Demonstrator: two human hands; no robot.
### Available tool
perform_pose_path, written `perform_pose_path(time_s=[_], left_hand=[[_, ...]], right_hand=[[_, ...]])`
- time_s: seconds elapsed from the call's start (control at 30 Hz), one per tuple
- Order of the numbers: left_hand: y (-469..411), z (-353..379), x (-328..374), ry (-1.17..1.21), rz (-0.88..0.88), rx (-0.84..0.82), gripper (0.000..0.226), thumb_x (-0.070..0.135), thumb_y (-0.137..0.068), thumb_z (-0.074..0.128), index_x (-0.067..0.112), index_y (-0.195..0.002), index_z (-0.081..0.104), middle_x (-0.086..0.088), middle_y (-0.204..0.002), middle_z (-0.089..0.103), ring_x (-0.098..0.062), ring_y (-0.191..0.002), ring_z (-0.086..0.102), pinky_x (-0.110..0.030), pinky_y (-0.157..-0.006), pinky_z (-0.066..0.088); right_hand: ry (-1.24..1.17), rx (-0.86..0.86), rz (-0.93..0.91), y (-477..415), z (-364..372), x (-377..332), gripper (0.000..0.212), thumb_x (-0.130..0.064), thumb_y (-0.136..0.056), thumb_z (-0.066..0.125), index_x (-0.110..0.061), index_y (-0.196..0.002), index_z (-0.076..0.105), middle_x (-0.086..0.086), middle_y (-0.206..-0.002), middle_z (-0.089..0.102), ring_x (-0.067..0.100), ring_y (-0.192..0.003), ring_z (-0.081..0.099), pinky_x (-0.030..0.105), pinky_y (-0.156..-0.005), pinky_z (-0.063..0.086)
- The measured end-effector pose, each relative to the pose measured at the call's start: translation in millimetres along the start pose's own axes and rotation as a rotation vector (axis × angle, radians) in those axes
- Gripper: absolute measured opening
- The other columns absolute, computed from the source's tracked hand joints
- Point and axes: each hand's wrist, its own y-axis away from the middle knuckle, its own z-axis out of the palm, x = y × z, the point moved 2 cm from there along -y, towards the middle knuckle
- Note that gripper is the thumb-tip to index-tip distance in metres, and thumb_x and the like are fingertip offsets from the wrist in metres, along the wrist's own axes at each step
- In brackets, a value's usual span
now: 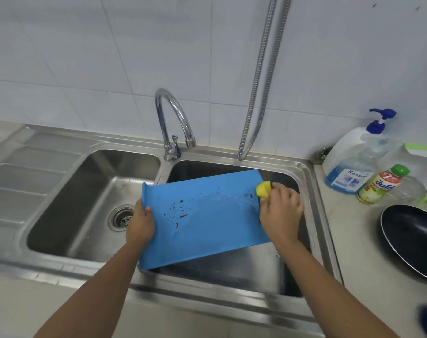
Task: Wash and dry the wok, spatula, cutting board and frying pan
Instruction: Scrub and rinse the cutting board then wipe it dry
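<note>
Now, left hand (140,223) gripping cutting board (207,215) (stained) over sink basin (232,272), right hand (280,211) pinching sponge (263,189)

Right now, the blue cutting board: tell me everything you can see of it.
The board is a blue rectangle, plastic by the look, with a raised lip at its left end. Wet, with dark red spots mid-surface and near the sponge. It lies tilted over the right basin of the sink. The left hand grips its left edge; the right hand presses the yellow sponge on its far right corner.
</note>
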Motion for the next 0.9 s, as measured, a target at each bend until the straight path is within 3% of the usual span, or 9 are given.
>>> perform_pose_path(time_s=[0.17, 0.37, 0.5, 0.57, 0.7, 0.8, 0.9], left_hand=[[-20, -26, -13, 0.011, -0.03, 0.051, 0.04, 0.025, -0.104, 0.032, 0.022, -0.144, 0.037, -0.01, -0.116, 0.059, -0.034, -0.106, 0.055, -0.041, -0.086, 0.037], [-44, -36, -22, 0.041, -0.054, 0.039, 0.041, 0.026, -0.104, 0.031, 0.025, -0.145, 0.035, -0.009, -0.119, 0.059, -0.031, -0.103, 0.055, -0.04, -0.085, 0.037], [-50, -33, -16, 0.055, -0.06, 0.05, 0.042, 0.024, -0.104, 0.031, 0.025, -0.146, 0.036, -0.005, -0.114, 0.057, -0.033, -0.105, 0.055, -0.038, -0.084, 0.034], [-53, -33, -16, 0.061, -0.082, 0.054, 0.043, 0.025, -0.103, 0.031, 0.025, -0.145, 0.036, -0.002, -0.111, 0.054, -0.036, -0.112, 0.054, -0.039, -0.085, 0.033], [-60, -34, -18, 0.107, -0.101, 0.068, 0.042, 0.025, -0.103, 0.03, 0.028, -0.145, 0.037, 0.0, -0.109, 0.054, -0.027, -0.099, 0.052, -0.039, -0.086, 0.035], [-61, -35, -18, 0.114, -0.101, 0.084, 0.04, 0.024, -0.103, 0.031, 0.024, -0.142, 0.04, -0.003, -0.109, 0.056, -0.025, -0.095, 0.05, -0.037, -0.085, 0.035], [-62, -34, -18, 0.097, -0.103, 0.091, 0.036, 0.023, -0.102, 0.033, 0.021, -0.137, 0.044, -0.003, -0.107, 0.055, -0.032, -0.103, 0.054, -0.037, -0.085, 0.035]], right_hand=[[-0.084, -0.041, -0.14, 14, 25, -56, 0.021, -0.028, -0.076, 0.058, -0.011, -0.086, 0.066, 0.005, -0.115, 0.065, 0.031, -0.099, 0.058, 0.043, -0.086, 0.046], [-0.111, -0.166, -0.188, 14, 44, -89, 0.016, -0.023, -0.078, 0.074, -0.013, -0.087, 0.066, 0.005, -0.118, 0.065, 0.031, -0.101, 0.06, 0.045, -0.084, 0.049], [-0.134, -0.231, -0.253, 10, 54, -115, 0.02, -0.03, -0.082, 0.063, -0.014, -0.093, 0.065, 0.004, -0.121, 0.065, 0.031, -0.104, 0.058, 0.046, -0.09, 0.046], [-0.188, -0.347, -0.281, 10, 57, -132, 0.025, -0.033, -0.086, 0.056, -0.014, -0.102, 0.061, 0.002, -0.117, 0.064, 0.029, -0.107, 0.054, 0.043, -0.094, 0.041], [-0.344, -0.525, -0.326, 25, 66, -159, 0.025, -0.041, -0.088, 0.053, -0.017, -0.092, 0.052, -0.002, -0.103, 0.059, 0.023, -0.099, 0.048, 0.039, -0.087, 0.041], [-0.37, -0.577, -0.455, 47, 74, -175, 0.04, -0.052, -0.084, 0.047, -0.021, -0.106, 0.058, -0.004, -0.115, 0.058, 0.023, -0.106, 0.05, 0.039, -0.092, 0.043], [-0.344, -0.545, -0.621, 69, 83, -189, 0.04, -0.049, -0.084, 0.047, -0.034, -0.121, 0.054, -0.006, -0.136, 0.052, 0.025, -0.114, 0.05, 0.044, -0.099, 0.041]])
